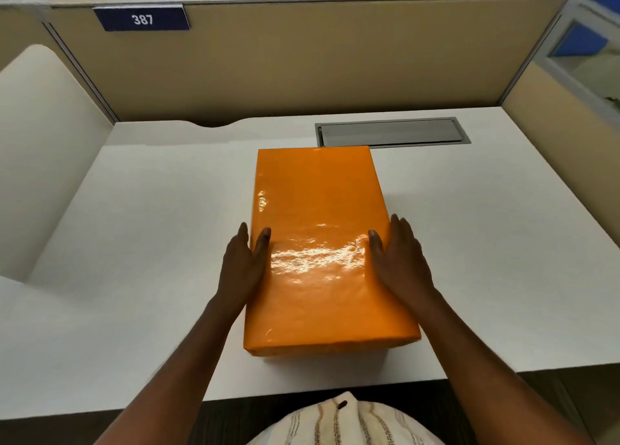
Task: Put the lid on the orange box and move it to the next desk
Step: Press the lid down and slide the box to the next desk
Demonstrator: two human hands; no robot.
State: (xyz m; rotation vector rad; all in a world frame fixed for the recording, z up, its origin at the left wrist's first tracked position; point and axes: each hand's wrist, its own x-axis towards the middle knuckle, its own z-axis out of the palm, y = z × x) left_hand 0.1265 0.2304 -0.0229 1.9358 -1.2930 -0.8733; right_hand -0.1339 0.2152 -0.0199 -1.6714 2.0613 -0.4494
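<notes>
The orange box (322,243) rests lengthwise on the white desk (151,243) in front of me, its glossy orange lid covering the top. My left hand (243,263) presses against the box's left side, thumb lying on the lid. My right hand (401,260) is flat against the right side, thumb also on the lid. Both hands clasp the box between them near its middle. The box's lower walls are mostly hidden under the lid.
A grey cable hatch (392,132) is set into the desk behind the box. Beige partition walls (302,58) enclose the desk at back and sides, with a blue "387" sign (142,19). Another white desk surface (40,142) lies left beyond the divider.
</notes>
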